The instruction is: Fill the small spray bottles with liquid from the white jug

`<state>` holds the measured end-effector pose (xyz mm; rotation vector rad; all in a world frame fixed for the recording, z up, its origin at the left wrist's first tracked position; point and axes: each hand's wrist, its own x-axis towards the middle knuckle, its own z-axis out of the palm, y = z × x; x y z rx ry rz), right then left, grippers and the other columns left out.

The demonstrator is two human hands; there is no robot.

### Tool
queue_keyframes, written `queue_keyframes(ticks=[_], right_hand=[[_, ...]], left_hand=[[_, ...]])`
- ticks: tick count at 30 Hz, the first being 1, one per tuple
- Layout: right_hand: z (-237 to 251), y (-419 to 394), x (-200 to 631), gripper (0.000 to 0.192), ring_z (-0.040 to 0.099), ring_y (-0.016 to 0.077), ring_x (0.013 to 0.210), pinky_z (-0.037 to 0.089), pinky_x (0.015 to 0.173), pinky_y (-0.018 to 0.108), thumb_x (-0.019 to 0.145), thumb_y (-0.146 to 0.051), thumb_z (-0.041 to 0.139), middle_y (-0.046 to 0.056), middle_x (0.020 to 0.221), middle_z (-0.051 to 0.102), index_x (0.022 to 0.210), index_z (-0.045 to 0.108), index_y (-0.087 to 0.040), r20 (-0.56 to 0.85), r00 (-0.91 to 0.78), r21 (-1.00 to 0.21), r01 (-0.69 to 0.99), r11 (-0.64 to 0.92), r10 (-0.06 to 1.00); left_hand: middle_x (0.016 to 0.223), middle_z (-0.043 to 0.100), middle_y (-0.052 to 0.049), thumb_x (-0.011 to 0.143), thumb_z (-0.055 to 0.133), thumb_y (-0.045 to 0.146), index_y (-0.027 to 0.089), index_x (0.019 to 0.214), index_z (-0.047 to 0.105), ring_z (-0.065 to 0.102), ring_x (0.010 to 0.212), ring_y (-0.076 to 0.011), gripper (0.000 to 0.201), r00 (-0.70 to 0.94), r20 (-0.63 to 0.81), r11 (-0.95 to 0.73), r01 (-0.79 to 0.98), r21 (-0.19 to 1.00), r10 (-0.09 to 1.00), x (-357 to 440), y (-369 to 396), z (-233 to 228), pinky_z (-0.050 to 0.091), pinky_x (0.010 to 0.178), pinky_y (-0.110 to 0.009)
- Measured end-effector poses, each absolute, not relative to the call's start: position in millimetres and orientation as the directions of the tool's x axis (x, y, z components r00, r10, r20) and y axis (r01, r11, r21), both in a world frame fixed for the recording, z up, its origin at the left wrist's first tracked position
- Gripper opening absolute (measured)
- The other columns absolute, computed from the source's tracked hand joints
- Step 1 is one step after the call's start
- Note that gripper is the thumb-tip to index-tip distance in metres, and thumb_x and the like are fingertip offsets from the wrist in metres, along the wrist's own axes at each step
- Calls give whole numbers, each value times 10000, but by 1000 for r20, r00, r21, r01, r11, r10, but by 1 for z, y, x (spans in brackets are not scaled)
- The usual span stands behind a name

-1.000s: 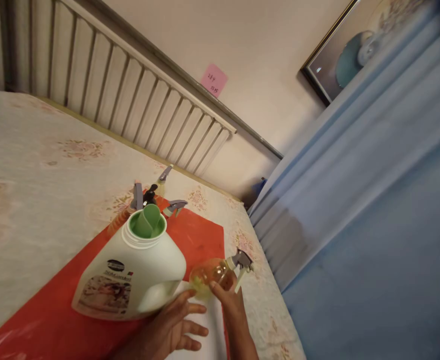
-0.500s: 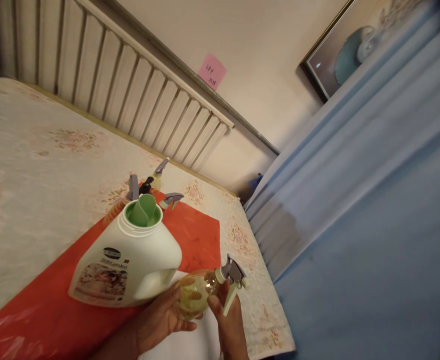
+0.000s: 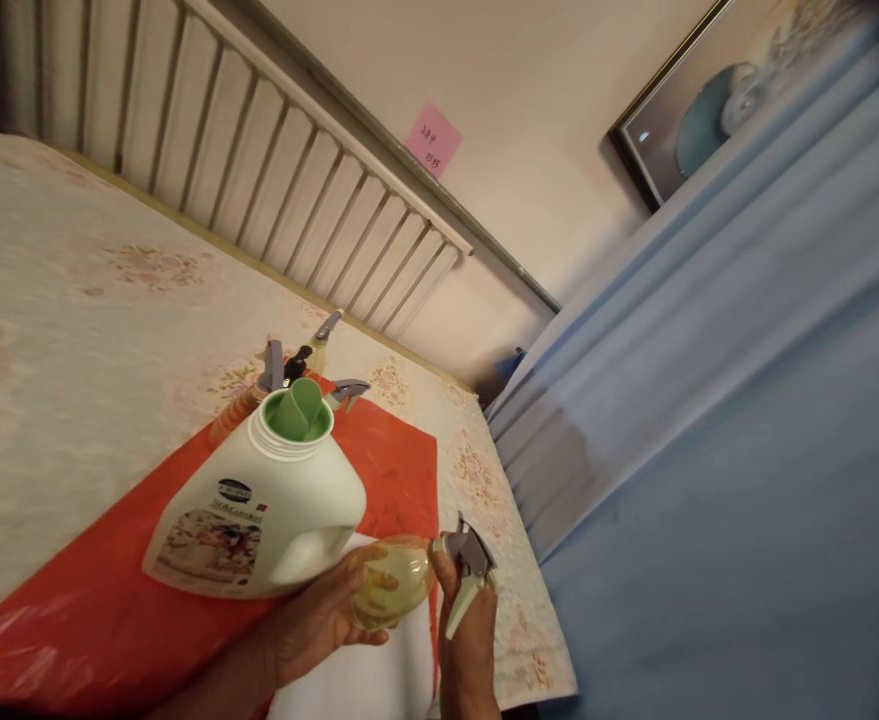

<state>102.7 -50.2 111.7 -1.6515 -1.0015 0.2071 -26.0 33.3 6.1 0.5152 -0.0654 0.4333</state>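
The trigger spray bottle (image 3: 407, 582) is held on its side over the near right part of the counter (image 3: 476, 475), just right of the white jug (image 3: 311, 505). The left hand (image 3: 326, 615) has its grip clamped around the rounded, clear body; the right hand (image 3: 469, 620) has its grip closed at the neck, below the gray spray head (image 3: 470, 552), with some fingers hidden. Smooth plastic could slide through the left fingers if they press too lightly. If the head sits loose on its thread, liquid could leak at the neck, given the sideways tilt; whether the thread is tight cannot be told. A knock from the left wrist could tip the jug, whose mouth is uncapped, wetting the red sheet (image 3: 401, 460) beneath.
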Motion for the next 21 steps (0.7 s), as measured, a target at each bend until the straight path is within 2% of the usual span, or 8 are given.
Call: queue_keyframes(ticks=[4, 7, 12, 17, 21], right_hand=[[107, -52, 106, 267, 688, 229, 835, 532, 781, 313, 766, -362, 728, 60, 894, 744, 922, 699, -148, 323, 647, -900, 435, 14, 691], [109, -53, 103, 271, 692, 230, 778, 543, 733, 313, 741, -366, 746, 56, 837, 748, 898, 716, -148, 310, 653, -917, 398, 35, 691], [114, -57, 101, 227, 677, 227, 712, 543, 684, 315, 754, -366, 736, 66, 799, 741, 828, 743, -151, 290, 567, -918, 394, 55, 771], [114, -60, 100, 317, 682, 243, 742, 541, 707, 324, 769, -339, 727, 51, 761, 734, 1028, 743, -158, 281, 530, -927, 364, 84, 800], [115, -62, 94, 385, 687, 240, 783, 531, 790, 333, 787, -330, 712, 43, 825, 743, 1139, 698, -174, 264, 607, -930, 367, 30, 750]], left_hand=[[1196, 675, -133, 868, 616, 466, 248, 1296, 571, 659, 927, -243, 483, 906, 168, 773, -420, 476, 389, -26, 33, 7, 478, 787, -372], [1132, 694, -131, 858, 619, 489, 234, 1315, 561, 665, 862, -232, 526, 906, 162, 768, -417, 485, 390, -26, 32, 6, 491, 755, -364], [1005, 721, -114, 868, 536, 602, 196, 1210, 630, 686, 674, -208, 539, 928, 96, 808, -360, 466, 359, -24, 31, -1, 506, 627, -331], [843, 723, -99, 857, 407, 724, 145, 1115, 663, 674, 539, -208, 683, 970, 51, 870, -237, 432, 238, -20, 29, -8, 496, 510, -312], [954, 732, -128, 887, 361, 706, 140, 1177, 636, 715, 672, -250, 693, 974, 83, 885, -224, 408, 208, -22, 28, -3, 519, 583, -338]])
